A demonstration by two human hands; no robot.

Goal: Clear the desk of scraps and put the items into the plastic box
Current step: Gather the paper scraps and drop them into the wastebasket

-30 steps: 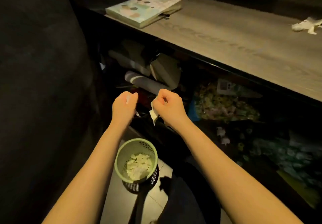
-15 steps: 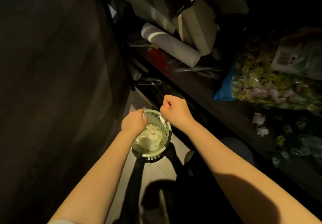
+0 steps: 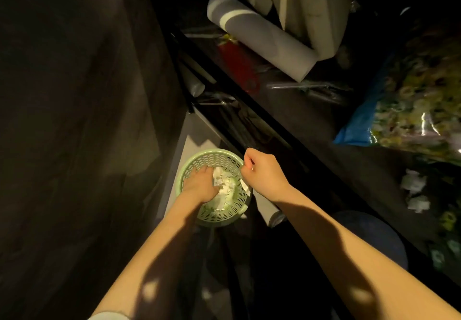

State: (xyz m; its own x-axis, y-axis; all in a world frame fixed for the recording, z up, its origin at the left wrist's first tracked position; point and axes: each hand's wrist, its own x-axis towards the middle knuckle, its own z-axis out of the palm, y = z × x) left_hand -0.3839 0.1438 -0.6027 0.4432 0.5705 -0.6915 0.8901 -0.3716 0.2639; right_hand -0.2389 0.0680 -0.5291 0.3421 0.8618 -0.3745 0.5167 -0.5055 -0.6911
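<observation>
White paper scraps [image 3: 224, 185] lie heaped in a pale green perforated plastic basket [image 3: 219, 217], which stands on a pale floor tile [image 3: 193, 150] at lower centre of the frame. It is set low beside the furniture, likely so waste can simply be dropped in from above.

The left hand [image 3: 200, 184] reaches down inside the basket's left half. Its fingers look loosely extended over the heap and grip nothing I can make out, which suggests it has let its load go or is pressing the pile down. The right hand [image 3: 264, 172] hovers at the basket's right rim with its fingers curled into a fist. A white paper strip [image 3: 245, 188] hangs from under it, just over the rim, so I judge it is pinching that piece and holding it where a release would land it inside.

Outward from there, a dark shelf [image 3: 324, 130] runs diagonally from upper centre to lower right. On it lie a grey rolled sheet [image 3: 262, 38] at upper centre and a blue-edged clear plastic bag [image 3: 411, 110] of yellow and white bits at right. Crumpled white pieces [image 3: 414, 185] sit below the bag, well apart from the basket. The bench top itself is not in view, so what remains on it cannot be told.
</observation>
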